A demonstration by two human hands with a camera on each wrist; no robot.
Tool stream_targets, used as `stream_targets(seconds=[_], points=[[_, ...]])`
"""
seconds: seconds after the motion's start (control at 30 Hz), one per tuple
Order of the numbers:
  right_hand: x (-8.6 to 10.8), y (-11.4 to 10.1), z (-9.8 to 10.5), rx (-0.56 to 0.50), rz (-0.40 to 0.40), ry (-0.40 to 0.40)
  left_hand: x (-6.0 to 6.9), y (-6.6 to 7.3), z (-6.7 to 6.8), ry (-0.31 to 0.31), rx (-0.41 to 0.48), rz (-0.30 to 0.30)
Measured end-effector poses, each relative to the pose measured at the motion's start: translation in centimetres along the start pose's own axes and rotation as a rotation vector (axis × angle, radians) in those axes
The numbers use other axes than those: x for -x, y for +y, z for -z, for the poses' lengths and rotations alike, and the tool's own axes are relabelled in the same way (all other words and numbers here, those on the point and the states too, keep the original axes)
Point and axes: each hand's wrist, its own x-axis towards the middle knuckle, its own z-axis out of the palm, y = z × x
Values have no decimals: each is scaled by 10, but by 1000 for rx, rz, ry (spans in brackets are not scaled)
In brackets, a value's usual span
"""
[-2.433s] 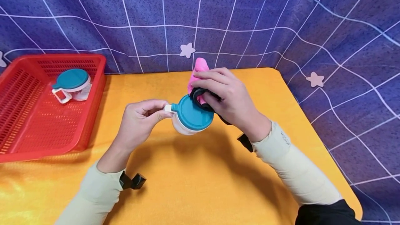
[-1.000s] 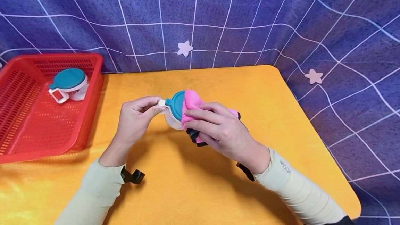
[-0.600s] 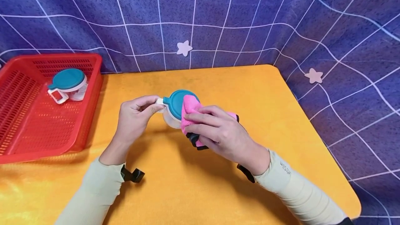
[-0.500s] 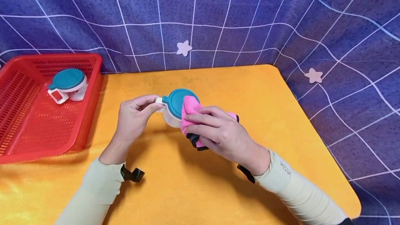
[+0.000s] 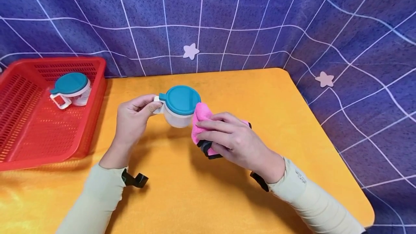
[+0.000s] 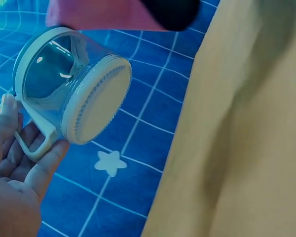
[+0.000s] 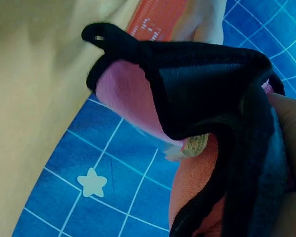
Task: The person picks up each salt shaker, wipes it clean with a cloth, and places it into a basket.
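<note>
My left hand (image 5: 131, 120) pinches the white handle of a clear seasoning jar (image 5: 178, 118) with a teal lid, held above the table. In the left wrist view the jar (image 6: 71, 94) is tilted, its pale base facing the camera, with thumb and fingers about the handle loop. My right hand (image 5: 238, 142) grips a bunched pink cloth (image 5: 200, 118) with black edging, just right of the jar. Whether cloth and jar touch, I cannot tell. In the right wrist view the cloth (image 7: 128, 94) covers most of the jar, and a black hanging loop shows.
A red plastic basket (image 5: 86, 125) stands at the left of the yellow table (image 5: 182, 198). Inside it sits a second teal-lidded jar (image 5: 69, 84) with a white handle. A blue gridded curtain (image 5: 253, 21) hangs behind the table and along its right side.
Earlier the cloth lay over the lid, then at the jar's right side. Now the jar has moved left and away, its lid fully showing, and the cloth has shifted slightly right.
</note>
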Motion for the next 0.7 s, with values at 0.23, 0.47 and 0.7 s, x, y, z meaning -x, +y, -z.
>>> stream_targets(seconds=[0.23, 0.47, 0.7], points=[[9, 12, 6, -19, -52, 2, -2, 24, 6, 59, 46, 14], [17, 25, 21, -11, -116, 36, -4, 50, 22, 124, 81, 19], [24, 32, 39, 38, -181, 92, -3, 72, 47, 202, 209, 9]])
